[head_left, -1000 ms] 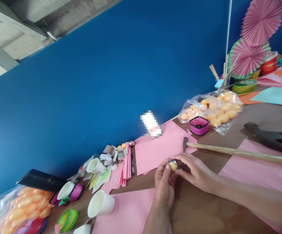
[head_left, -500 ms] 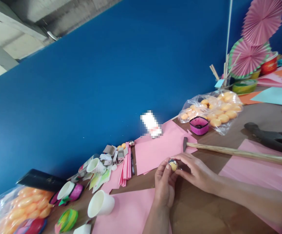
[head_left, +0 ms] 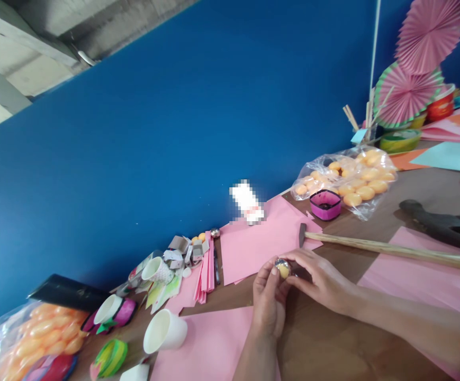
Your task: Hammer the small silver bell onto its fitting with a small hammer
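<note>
A small shiny ball (head_left: 282,268), silver with a yellow patch facing me, sits between my two hands over the brown tabletop. My left hand (head_left: 268,299) grips it from the left, the thumb on its near side and the other fingers curled. From the right, my right hand (head_left: 317,278) touches the ball, index finger at its top and thumb at its lower right edge. The ball's far side is hidden. Just beyond my right hand lies a hammer (head_left: 384,247) with a wooden handle. Pink paper sheets (head_left: 214,338) lie under and beside my left forearm.
A white paper cup (head_left: 165,332) lies tilted to the left. Clear bags of orange balls (head_left: 367,190) rest at the back right and far left. A purple box (head_left: 325,205), a dark curved tool (head_left: 432,222) and paper fans (head_left: 408,94) are on the right. A blue wall stands behind.
</note>
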Tool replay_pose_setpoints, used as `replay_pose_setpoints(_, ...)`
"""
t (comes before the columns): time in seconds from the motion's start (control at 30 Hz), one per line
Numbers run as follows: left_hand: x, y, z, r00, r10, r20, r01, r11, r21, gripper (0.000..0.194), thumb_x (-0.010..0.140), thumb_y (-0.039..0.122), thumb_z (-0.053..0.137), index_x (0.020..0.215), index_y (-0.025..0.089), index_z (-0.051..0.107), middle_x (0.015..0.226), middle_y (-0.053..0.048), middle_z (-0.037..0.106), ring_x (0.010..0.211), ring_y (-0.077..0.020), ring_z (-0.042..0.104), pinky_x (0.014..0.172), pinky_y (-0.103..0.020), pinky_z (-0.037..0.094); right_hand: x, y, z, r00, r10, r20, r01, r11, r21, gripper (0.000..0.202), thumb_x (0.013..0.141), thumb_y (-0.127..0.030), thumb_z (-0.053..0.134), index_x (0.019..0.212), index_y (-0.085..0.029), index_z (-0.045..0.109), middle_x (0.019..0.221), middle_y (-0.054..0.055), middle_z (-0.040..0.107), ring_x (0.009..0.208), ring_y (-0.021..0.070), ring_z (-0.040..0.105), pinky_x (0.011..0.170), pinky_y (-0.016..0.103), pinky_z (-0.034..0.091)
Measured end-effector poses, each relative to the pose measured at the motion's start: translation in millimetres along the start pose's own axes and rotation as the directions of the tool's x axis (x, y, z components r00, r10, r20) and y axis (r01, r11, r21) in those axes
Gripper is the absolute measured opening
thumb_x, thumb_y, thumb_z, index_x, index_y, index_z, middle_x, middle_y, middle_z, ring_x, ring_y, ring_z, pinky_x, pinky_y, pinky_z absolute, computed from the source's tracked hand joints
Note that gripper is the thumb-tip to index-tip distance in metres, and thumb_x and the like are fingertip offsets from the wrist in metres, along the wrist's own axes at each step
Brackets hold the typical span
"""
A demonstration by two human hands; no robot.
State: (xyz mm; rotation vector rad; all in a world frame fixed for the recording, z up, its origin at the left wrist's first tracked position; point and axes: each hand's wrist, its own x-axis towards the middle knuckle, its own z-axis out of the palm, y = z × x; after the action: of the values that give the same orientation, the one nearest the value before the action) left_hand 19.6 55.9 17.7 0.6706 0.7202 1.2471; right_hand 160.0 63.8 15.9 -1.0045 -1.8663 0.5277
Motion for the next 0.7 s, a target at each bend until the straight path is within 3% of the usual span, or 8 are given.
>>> replay_pose_setpoints(0.23, 0.6, -0.9, -1.2, 0.999, 0.011, 0.040, -0.009, 0.999, -0.033, 0.019, 0.079, 0.022, 0.057, 0.096, 0.018, 0.062, 0.097, -0.008, 0.063, 0.093, -0.0184, 0.057, 0.079, -0.031, 0.042, -0.6, -0.3, -0.8, 1.000, 0.014, 0.009, -0.014, 1.000, -0.015, 0.034, 0.076, -0.013, 0.052, 0.109, -0.022, 0.050, 0.103, 0.006, 0.058, 0.098, 0.0203, 0.053, 0.084, 0.035, 0.046)
replay_pose_setpoints(0.7, 0.1, -0.9, -0.8, 1.000, 0.003, 0.009, -0.003, 1.000, -0.010, 0.021, 0.076, 0.025, 0.060, 0.095, 0.018, 0.062, 0.098, -0.008, 0.063, 0.095, -0.0201, 0.056, 0.079, -0.031, 0.043, -0.4, 0.3, -0.5, 1.000, 0.003, 0.010, -0.003, 1.000, -0.011, 0.035, 0.076, -0.013, 0.051, 0.109, -0.023, 0.050, 0.104, 0.007, 0.058, 0.099, 0.0211, 0.053, 0.084, 0.036, 0.045)
